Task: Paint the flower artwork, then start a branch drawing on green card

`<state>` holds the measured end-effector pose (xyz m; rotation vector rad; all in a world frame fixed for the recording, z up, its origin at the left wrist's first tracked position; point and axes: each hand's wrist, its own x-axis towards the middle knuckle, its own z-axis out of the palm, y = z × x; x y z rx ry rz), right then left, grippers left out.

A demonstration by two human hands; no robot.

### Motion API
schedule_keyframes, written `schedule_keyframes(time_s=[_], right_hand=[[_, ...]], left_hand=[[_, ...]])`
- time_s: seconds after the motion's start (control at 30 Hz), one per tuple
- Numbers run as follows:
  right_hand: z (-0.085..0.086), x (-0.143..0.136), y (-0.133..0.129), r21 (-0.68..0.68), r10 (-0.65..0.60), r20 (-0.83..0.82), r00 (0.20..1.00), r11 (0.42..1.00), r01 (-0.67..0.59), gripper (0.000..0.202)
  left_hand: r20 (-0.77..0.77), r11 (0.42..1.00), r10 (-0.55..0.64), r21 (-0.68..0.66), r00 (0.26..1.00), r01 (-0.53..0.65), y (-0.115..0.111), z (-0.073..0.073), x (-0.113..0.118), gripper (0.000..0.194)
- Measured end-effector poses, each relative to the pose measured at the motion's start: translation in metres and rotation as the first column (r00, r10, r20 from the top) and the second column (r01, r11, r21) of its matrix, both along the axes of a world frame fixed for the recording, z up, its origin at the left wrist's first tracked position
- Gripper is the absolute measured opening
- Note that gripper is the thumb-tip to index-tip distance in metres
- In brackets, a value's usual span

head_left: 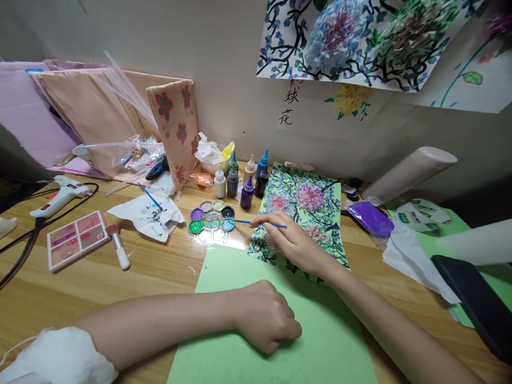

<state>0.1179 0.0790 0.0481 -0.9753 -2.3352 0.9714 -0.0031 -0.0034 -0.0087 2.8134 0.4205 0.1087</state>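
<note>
My right hand (286,234) pinches a thin blue paintbrush (243,221). The brush tip is at the light-blue well of a flower-shaped paint palette (212,223), whose other wells hold purple, green, black and pale paint. Below, my left hand (269,319) rests as a closed fist on a sheet of plain green paper (316,346); its curled fingertips are hidden, and nothing shows in it. Under and behind my right hand lies a painted sheet (336,234) with pink and purple flowers and dark branches.
Several paint bottles (247,193) stand behind the palette. A second brush (150,196) lies on a stained tissue (160,226). To the left are a glue gun (62,194), a makeup palette (76,240) and a makeup brush (119,248). A purple packet (372,218) and dark phone (472,298) lie right.
</note>
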Motion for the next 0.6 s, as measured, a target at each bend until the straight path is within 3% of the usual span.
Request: schedule_keyframes(time_s=[0.6], right_hand=[[0.0022, 0.0039, 0.0049, 0.007, 0.025, -0.041, 0.999, 1.0, -0.025, 0.028]], left_hand=[[-0.009, 1.0, -0.008, -0.004, 1.0, 0.008, 0.0004, 0.0016, 0.0, 0.016]])
